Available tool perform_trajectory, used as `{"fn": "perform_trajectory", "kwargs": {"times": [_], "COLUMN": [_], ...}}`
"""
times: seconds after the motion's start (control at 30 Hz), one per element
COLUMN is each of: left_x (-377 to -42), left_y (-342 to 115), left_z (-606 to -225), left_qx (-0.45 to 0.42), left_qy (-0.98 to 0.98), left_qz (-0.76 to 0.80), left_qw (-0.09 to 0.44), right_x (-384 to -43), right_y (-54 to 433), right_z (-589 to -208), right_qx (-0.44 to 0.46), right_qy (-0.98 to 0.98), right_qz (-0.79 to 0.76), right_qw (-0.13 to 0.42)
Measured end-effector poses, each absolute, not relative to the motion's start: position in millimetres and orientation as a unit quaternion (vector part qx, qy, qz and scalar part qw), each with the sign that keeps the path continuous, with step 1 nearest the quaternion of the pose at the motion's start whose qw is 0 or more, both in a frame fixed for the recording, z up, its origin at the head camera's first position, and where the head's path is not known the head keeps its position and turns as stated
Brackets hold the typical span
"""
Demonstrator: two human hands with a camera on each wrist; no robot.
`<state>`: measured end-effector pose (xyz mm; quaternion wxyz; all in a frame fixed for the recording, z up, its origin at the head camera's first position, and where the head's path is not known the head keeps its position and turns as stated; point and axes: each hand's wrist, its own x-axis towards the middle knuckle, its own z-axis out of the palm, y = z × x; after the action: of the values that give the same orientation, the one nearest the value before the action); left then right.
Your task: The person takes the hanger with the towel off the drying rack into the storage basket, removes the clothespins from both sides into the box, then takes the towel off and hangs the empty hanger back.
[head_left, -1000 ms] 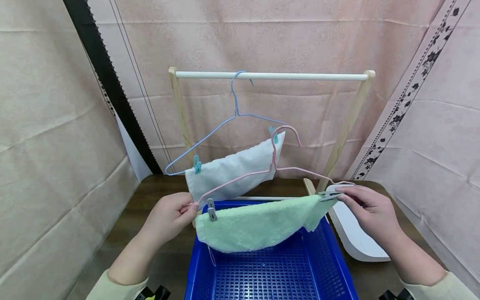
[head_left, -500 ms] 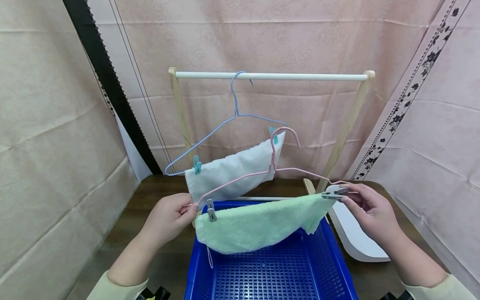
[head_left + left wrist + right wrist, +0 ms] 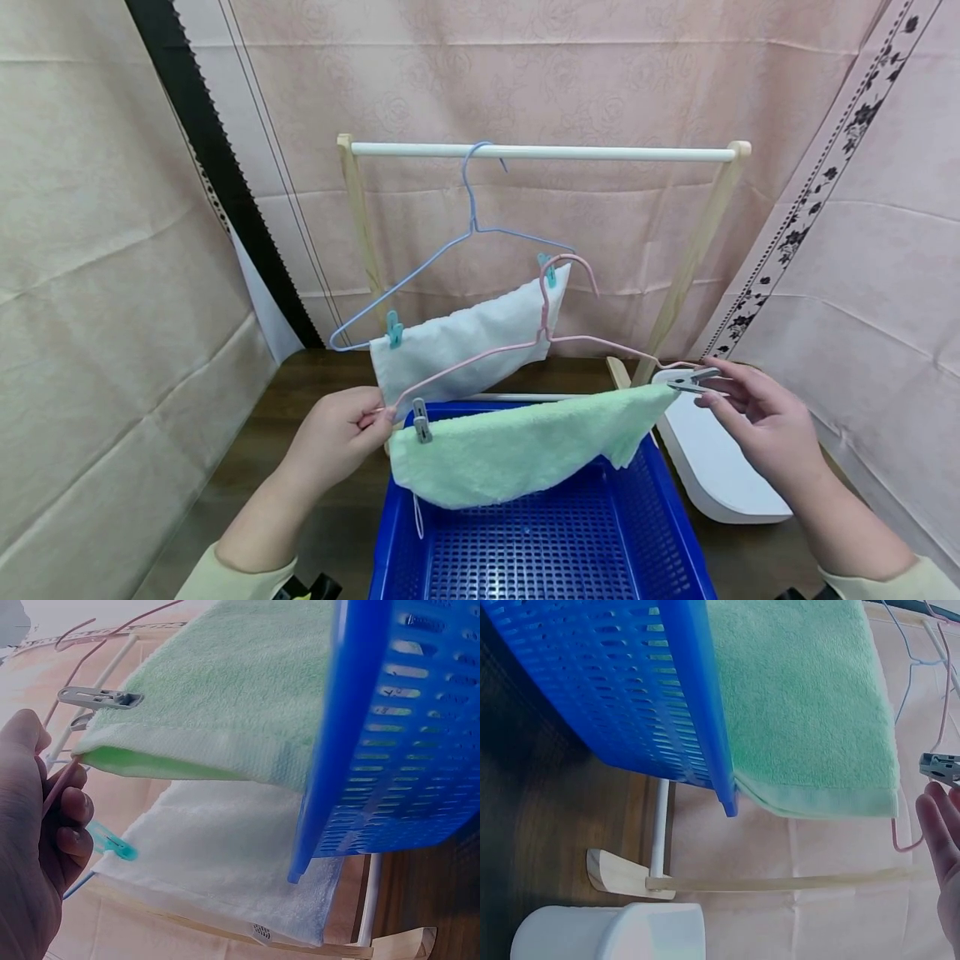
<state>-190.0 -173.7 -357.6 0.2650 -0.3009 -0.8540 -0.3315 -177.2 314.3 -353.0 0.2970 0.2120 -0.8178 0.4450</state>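
Observation:
My left hand (image 3: 341, 437) grips the left end of a pink wire hanger (image 3: 480, 357) in front of me. A light green towel (image 3: 525, 454) is draped over the hanger's lower bar. Near its left end, a grey clothespin (image 3: 422, 421) clamps the towel; it also shows in the left wrist view, just beyond my fingers. At the right end, my right hand (image 3: 761, 425) pinches a second grey clothespin (image 3: 693, 381) between thumb and fingers. In the right wrist view this clothespin (image 3: 939, 768) stands apart from the towel's corner (image 3: 889, 799).
Behind, a blue hanger (image 3: 427, 279) hangs from a rack's white rod (image 3: 600, 153), a white towel (image 3: 465, 342) clipped on it with teal clothespins (image 3: 394, 329). A blue basket (image 3: 675, 517) stands below the green towel. A white container (image 3: 727, 475) sits to its right on the brown table.
My right hand has moved a little to the right with its clothespin, from the towel's right corner outward. The towel's right end has shifted slightly right. My left hand stays in place.

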Motion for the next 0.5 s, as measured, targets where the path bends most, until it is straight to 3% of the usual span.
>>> {"fn": "perform_trajectory", "kwargs": {"times": [0.23, 0.5], "left_x": [-189, -190], "left_y": [-174, -175], "left_z": [-357, -358], "left_qx": [-0.300, -0.302], "left_qy": [-0.853, -0.851], "left_qz": [-0.336, -0.336], "left_qw": [0.263, 0.268], "right_x": [-177, -183], "right_y": [319, 328], "right_z": [-352, -351], "right_qx": [0.173, 0.147], "right_qy": [-0.824, -0.823], "right_qz": [0.436, 0.465], "right_qw": [0.318, 0.291]}}
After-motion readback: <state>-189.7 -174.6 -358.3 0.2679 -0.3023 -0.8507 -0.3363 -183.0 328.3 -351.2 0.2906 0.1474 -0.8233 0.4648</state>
